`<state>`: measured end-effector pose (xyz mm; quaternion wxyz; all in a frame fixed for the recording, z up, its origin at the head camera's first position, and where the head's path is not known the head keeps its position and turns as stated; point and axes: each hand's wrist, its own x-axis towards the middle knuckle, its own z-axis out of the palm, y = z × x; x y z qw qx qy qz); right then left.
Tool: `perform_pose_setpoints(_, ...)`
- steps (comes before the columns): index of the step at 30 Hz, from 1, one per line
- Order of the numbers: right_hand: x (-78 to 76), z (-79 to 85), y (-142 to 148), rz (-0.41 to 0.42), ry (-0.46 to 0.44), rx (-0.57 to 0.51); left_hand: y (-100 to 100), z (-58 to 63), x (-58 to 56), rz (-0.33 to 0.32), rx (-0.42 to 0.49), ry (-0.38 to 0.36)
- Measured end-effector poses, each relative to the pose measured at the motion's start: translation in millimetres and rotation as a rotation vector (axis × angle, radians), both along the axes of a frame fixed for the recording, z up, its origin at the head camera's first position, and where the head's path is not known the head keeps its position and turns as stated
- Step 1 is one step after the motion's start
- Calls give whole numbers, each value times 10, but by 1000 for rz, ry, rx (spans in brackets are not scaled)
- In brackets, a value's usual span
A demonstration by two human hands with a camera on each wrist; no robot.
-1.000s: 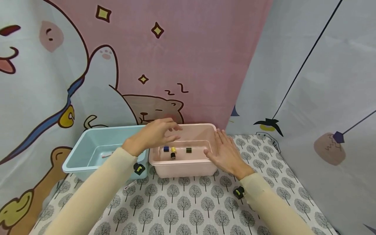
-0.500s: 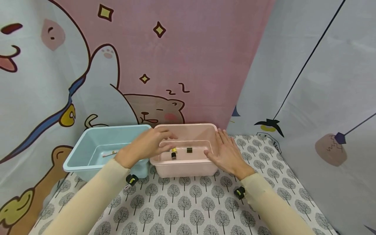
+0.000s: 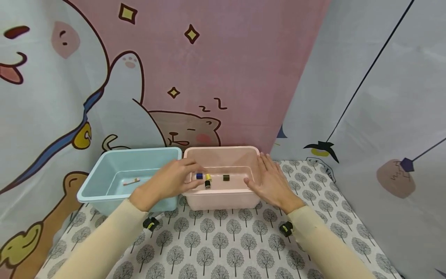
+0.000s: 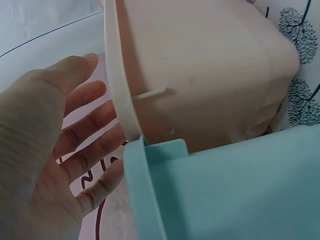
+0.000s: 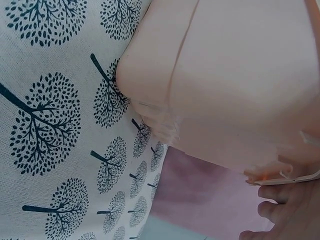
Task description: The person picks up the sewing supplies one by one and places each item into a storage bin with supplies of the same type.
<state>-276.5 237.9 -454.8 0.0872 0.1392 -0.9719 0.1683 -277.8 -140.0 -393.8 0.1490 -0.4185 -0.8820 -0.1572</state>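
My left hand [image 3: 172, 180] hovers where the two basins meet, fingers loosely bent over the left end of the pink basin [image 3: 219, 199]. In the left wrist view, nothing is between the spread fingers of that hand [image 4: 45, 140], beside the rims. My right hand [image 3: 273, 188] rests on the pink basin's right rim with fingers straight and thumb reaching inward over the edge. On the pink basin's floor lie small thread spools: a blue spool [image 3: 199, 176], a yellow spool [image 3: 208, 177], a black spool [image 3: 207, 184] and a dark green spool [image 3: 226, 178].
Left of the pink basin stands a light blue basin [image 3: 88, 195], its rim against the pink one. A small toothbrush-like stick [image 3: 131, 182] lies in it. Tree-patterned cloth [image 3: 219, 248] covers the table. A cartoon curtain [image 3: 237, 77] hangs close behind.
My left hand has drawn back left and slightly down from over the pink basin, uncovering the blue spool again. My right hand stays on the rim. The view has shifted slightly.
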Motion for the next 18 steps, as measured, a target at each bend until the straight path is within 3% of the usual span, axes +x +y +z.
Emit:
perform_pose_setpoints(9,9,4,10,0,-18,-15,-96,-93,229,33,20,40)
perform_pose_setpoints(18,6,6,15,-1,-1,-7,-183,-210,439,61,24,165)
